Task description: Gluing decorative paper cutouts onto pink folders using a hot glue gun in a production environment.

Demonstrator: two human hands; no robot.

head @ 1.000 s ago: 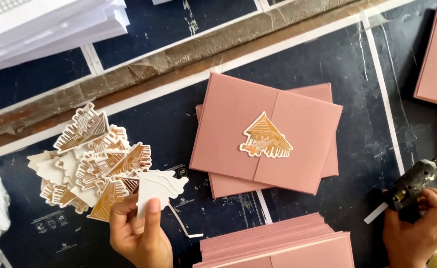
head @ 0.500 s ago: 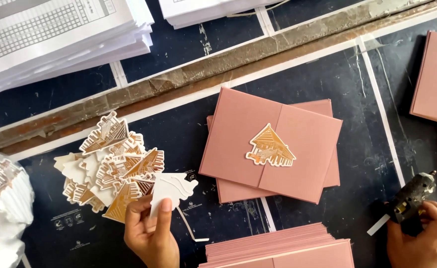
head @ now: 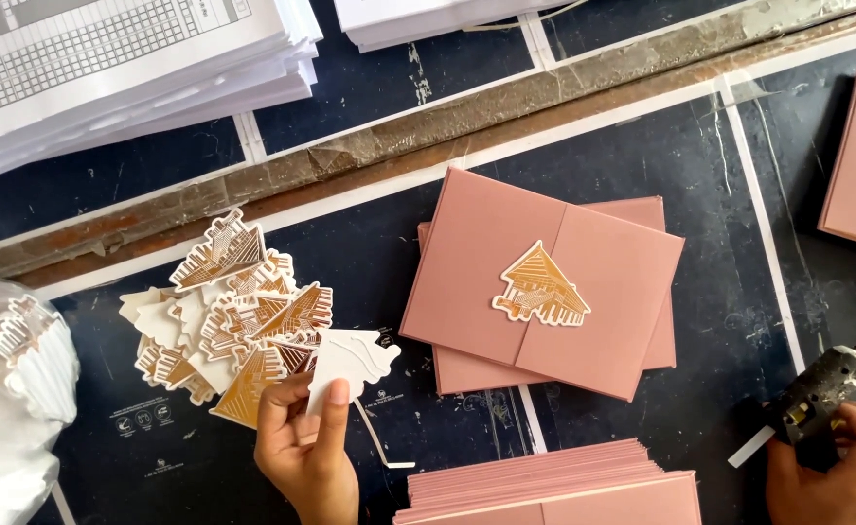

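Cutout (head: 350,362) pinched white-side-up by left hand (head: 303,447) fingers, right hand (head: 832,467) fingers gripping glue gun (head: 817,394)

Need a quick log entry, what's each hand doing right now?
Left hand: pinching a white cutout, blank side up.
Right hand: closed around a black glue gun.

1. Cutout (head: 350,360): a white, tree-like card shape with scalloped edges, plain side up, tilted, pinched at its lower edge. It lies just right of the cutout pile, overlapping its edge.
2. Glue gun (head: 817,397): black, its nozzle aimed up and right, gripped at the frame's lower right, well apart from the cutout.
3. Pile (head: 229,316): gold-and-white cutouts of the same shape, heaped loosely on the dark bench, some face down and showing white.
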